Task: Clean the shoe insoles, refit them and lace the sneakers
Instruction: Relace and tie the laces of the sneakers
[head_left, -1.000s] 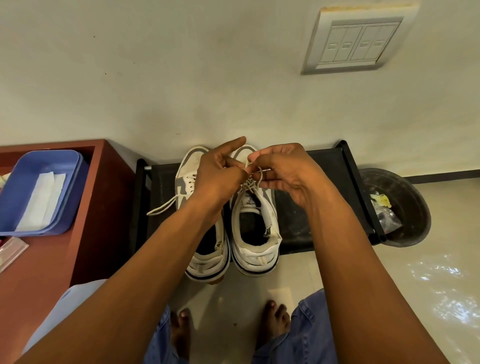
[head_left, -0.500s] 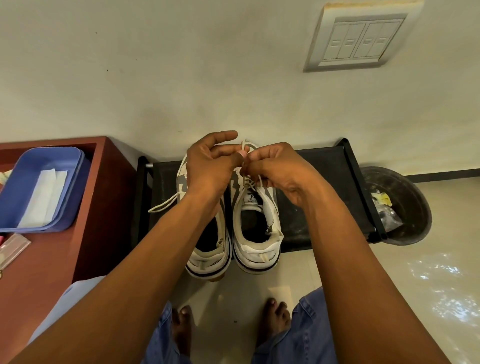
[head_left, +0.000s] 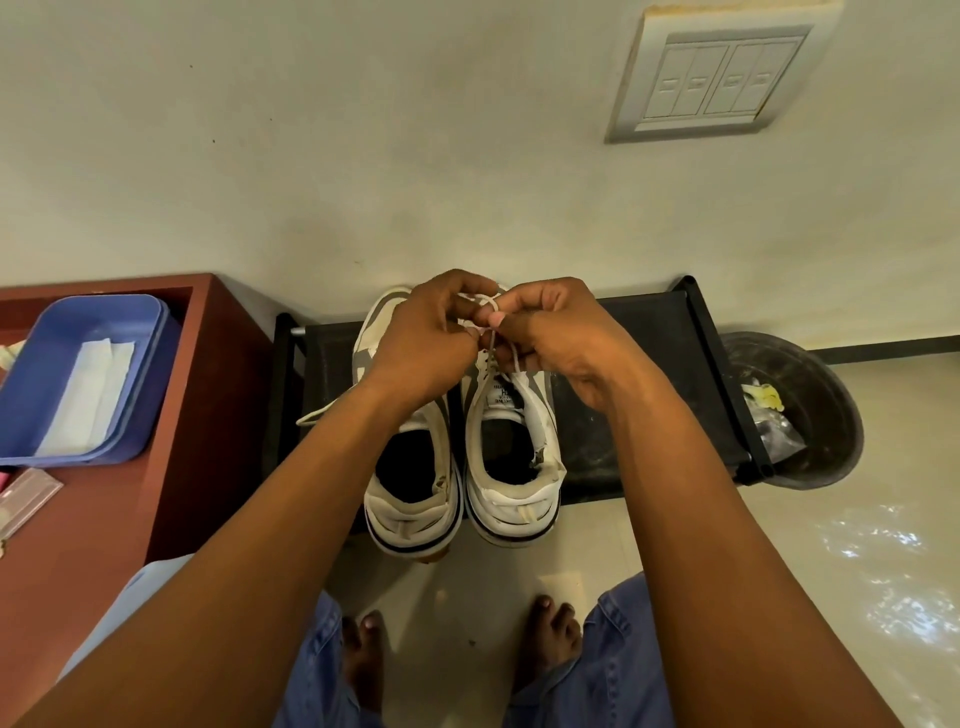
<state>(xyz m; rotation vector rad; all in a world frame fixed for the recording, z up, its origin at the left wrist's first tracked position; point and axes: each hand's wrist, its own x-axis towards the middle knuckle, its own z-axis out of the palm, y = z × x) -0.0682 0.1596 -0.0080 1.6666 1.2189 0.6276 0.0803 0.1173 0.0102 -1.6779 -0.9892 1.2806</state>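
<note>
Two white and grey sneakers stand side by side on a low black rack (head_left: 644, 332), heels toward me. Above the right sneaker (head_left: 511, 467) both hands meet over its tongue. My left hand (head_left: 426, 343) pinches a loop of the white lace (head_left: 485, 301), fingers curled. My right hand (head_left: 556, 338) pinches the other part of the same lace, which runs down to the eyelets. The left sneaker (head_left: 410, 483) has a loose lace end (head_left: 317, 413) trailing off to the left. Dark insoles show inside both shoes.
A red-brown cabinet (head_left: 104, 519) stands at the left, carrying a blue tray (head_left: 130, 395) with a white cloth (head_left: 88, 395). A black bin (head_left: 810, 410) with rubbish sits right of the rack. My bare feet (head_left: 545, 639) rest on the tiled floor below.
My left index finger, stretched out a second ago, has curled in. Both hands have drawn the lace of the right sneaker into a loop between them.
</note>
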